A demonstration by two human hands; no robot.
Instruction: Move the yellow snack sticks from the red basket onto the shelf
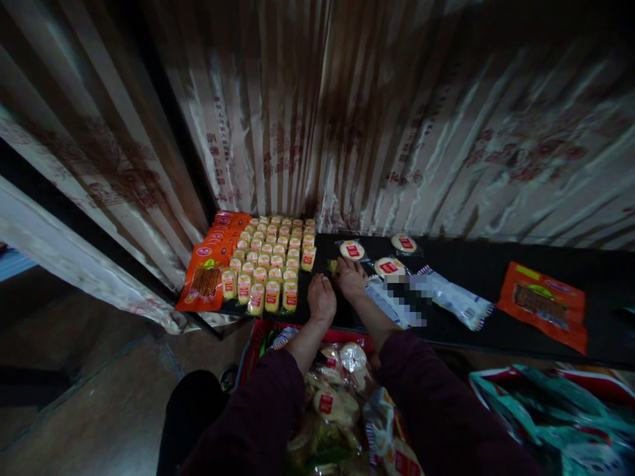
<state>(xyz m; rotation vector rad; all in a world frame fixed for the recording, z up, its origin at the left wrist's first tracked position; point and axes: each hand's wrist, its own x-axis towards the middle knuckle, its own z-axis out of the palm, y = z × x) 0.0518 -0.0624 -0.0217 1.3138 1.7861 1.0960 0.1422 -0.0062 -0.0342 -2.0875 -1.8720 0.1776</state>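
My left hand (321, 301) is over the front part of the black shelf (466, 264), with its fingers curled together. What they hold, if anything, is hidden. Close beside it, my right hand (351, 277) reaches further in with its fingers stretched out. A small yellow-green wrapped packet (332, 266) lies at its fingertips, partly hidden. Just behind that hand is a round white wrapped cake (352, 250) with a red label. To the left of my hands stand rows of small yellow wrapped cakes (268, 258).
Orange snack bags (203, 274) line the shelf's left end; another orange bag (543, 304) lies right. Two more round cakes (389, 267) and white-blue packets (454, 297) lie between. Below my arms is a basket of wrapped food (335, 403). A green-handled bag (560, 410) sits lower right; a curtain (397, 119) hangs behind.
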